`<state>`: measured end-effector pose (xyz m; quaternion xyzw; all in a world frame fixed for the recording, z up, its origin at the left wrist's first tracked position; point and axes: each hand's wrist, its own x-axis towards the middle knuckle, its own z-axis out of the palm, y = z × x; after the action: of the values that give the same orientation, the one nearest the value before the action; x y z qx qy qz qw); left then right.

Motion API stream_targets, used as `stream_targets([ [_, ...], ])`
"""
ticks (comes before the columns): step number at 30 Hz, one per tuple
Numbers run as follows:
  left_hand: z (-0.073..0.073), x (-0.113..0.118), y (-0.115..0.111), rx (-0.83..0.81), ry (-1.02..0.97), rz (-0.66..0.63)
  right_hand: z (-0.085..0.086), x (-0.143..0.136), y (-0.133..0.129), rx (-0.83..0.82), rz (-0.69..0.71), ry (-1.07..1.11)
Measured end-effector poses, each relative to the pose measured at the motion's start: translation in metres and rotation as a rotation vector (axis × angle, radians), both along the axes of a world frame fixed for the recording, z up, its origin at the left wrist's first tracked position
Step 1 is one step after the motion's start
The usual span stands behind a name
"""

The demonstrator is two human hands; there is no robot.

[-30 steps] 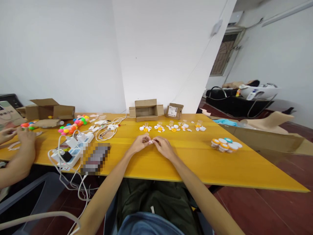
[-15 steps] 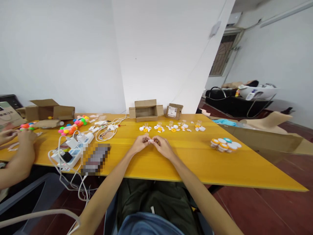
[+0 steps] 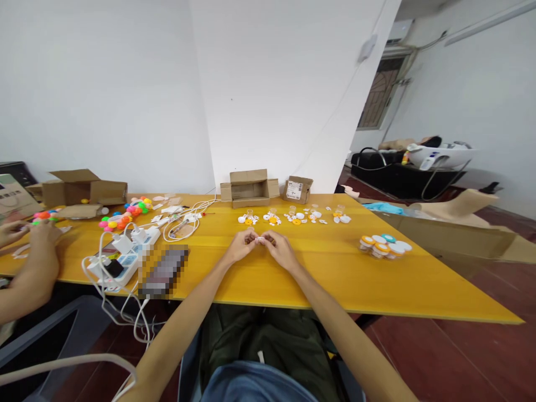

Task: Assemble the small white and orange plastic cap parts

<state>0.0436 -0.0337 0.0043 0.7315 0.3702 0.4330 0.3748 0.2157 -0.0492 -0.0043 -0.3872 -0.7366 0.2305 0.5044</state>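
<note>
Above the yellow wooden table [image 3: 335,279], my left hand [image 3: 243,245] and my right hand [image 3: 278,249] meet, fingertips pinched from either side on a small white plastic part [image 3: 260,239]. Most of the part is hidden by the fingers, and its exact kind is too small to make out. Just beyond the hands lies a row of small piles of white parts [image 3: 300,216] and orange discs [image 3: 272,220]. Clear round cups [image 3: 292,210] stand behind these piles. To the right, several round clear containers with orange, white and teal lids [image 3: 380,248] sit grouped together.
An open cardboard box [image 3: 250,192] and a smaller box [image 3: 297,190] stand against the wall. On the left are a power strip [image 3: 129,259] with chargers and cables, a pixelated phone [image 3: 164,272], colourful balls [image 3: 125,218] and another person's arms [image 3: 37,262].
My hands stay almost in place, still pinching the white part, which seems slightly turned. The whole view has shifted very slightly.
</note>
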Motion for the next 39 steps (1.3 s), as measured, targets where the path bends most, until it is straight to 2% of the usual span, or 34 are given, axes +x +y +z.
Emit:
stream_targets([
  [4, -0.001, 0.002, -0.001, 0.036, 0.009, 0.010, 0.003, -0.002, 0.000, -0.020, -0.020, 0.077],
  [8, -0.004, 0.005, 0.000, 0.128, 0.061, 0.044, 0.003, -0.002, 0.003, -0.012, -0.139, 0.225],
  [13, -0.005, 0.004, -0.001, 0.339, 0.259, 0.115, -0.004, 0.005, 0.013, -0.029, -0.286, 0.359],
  [18, -0.005, 0.007, -0.002, 0.456, 0.449, 0.153, -0.014, 0.009, 0.022, -0.086, -0.359, 0.350],
  [24, -0.008, 0.014, 0.003, 0.442, 0.562, 0.117, -0.018, 0.008, 0.025, -0.139, -0.333, 0.300],
  [31, -0.013, 0.014, 0.011, 0.408, 0.507, 0.118, -0.020, 0.007, 0.024, -0.142, -0.268, 0.207],
  [39, -0.011, 0.011, 0.007, 0.382, 0.499, 0.101, -0.017, 0.009, 0.024, -0.161, -0.216, 0.280],
])
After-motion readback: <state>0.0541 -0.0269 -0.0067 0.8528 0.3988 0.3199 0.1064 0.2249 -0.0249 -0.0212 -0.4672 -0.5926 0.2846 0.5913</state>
